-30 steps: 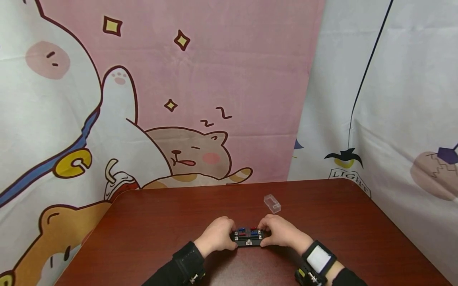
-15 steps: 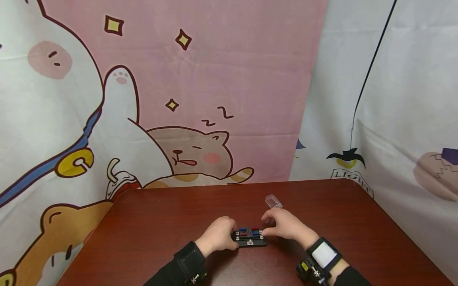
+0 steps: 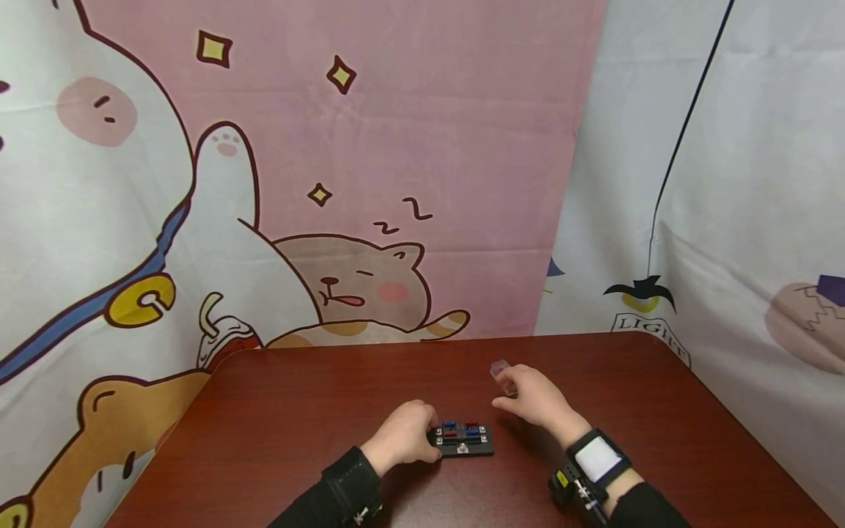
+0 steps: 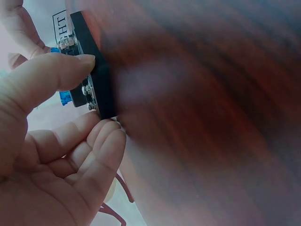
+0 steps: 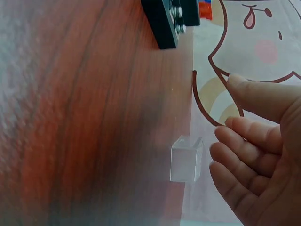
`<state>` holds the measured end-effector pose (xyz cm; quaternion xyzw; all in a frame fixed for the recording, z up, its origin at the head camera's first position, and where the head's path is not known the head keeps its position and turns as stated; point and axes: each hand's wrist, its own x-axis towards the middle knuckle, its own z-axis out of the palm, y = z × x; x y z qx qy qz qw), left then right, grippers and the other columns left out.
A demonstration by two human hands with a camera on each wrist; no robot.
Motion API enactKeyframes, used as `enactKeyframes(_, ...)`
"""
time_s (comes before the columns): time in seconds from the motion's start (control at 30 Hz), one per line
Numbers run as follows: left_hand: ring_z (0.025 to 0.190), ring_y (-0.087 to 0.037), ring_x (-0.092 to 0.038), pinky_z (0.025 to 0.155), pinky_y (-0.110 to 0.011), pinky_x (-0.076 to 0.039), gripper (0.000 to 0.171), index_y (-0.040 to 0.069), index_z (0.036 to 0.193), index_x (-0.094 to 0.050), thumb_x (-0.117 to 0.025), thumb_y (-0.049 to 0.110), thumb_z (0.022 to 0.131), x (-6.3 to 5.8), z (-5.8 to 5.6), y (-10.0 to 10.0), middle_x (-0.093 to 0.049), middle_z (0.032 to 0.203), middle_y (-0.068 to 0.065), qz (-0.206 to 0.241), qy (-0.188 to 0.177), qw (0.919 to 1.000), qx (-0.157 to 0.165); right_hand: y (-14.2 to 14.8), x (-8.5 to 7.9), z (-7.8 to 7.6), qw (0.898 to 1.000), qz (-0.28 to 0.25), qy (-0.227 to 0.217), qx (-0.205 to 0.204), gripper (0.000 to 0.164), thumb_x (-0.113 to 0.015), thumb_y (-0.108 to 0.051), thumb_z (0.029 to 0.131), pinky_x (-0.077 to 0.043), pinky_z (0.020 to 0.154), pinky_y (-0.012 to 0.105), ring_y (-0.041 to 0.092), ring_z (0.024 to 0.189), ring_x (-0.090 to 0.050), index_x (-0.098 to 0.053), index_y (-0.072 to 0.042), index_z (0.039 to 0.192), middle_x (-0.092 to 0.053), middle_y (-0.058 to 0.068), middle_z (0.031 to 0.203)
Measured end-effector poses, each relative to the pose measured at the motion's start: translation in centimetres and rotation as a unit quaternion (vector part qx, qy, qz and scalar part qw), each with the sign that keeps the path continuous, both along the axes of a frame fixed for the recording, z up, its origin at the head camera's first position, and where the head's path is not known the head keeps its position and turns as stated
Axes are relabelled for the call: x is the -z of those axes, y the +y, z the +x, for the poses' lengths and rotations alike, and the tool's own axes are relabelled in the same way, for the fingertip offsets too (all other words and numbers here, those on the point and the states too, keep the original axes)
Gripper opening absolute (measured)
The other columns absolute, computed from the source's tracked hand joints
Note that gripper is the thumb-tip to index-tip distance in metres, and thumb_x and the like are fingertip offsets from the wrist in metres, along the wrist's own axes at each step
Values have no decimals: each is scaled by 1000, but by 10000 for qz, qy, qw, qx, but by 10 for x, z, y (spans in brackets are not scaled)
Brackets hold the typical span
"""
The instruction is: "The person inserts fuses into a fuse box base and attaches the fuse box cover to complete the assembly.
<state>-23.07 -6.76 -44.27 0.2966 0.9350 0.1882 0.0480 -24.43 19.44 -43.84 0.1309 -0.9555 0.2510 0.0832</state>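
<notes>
A black fuse block [image 3: 467, 440] with red and blue fuses and metal screw terminals lies flat on the brown table [image 3: 317, 411]. My left hand [image 3: 403, 433] holds its left end. In the left wrist view the thumb presses on the block's [image 4: 102, 80] side, while the fingertips meet its end. Farther back and right, a clear plastic cover [image 3: 499, 367] rests on the table, partly hidden behind my right hand [image 3: 538, 397]. Seen from the right wrist, the fingers [image 5: 235, 162] are loosely bent beside the cover [image 5: 185, 160], with a gap between them and it.
Behind the table's far edge hangs a cloth backdrop [image 3: 462, 147] printed with cartoon animals. Black straps with devices [image 3: 587, 477] sit on both wrists.
My right hand has let go of the fuse block's right end and moved back and right, up to the clear cover. The left hand has stayed on the block.
</notes>
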Motion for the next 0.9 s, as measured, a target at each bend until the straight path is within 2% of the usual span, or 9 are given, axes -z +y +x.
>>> enactKeyframes(0.5,70,-8,-47,66,-26,-44,36,7,89,-71,-91,27,65,-2,0,0,-54,78,5,108,-155,9998,-36,9,5,-19,9949,431,225,878,44,-84,-29,78,-54,74,44,25,85,-59,-69,-1,110,-65,12,100)
enactKeyframes(0.9,69,-8,-47,66,-26,-44,36,8,88,-70,-91,27,65,1,-1,-1,-53,77,6,139,-178,9997,-48,7,11,-29,9912,616,-39,1168,46,-85,-31,77,-52,70,43,24,79,-56,-67,-1,107,-61,10,91)
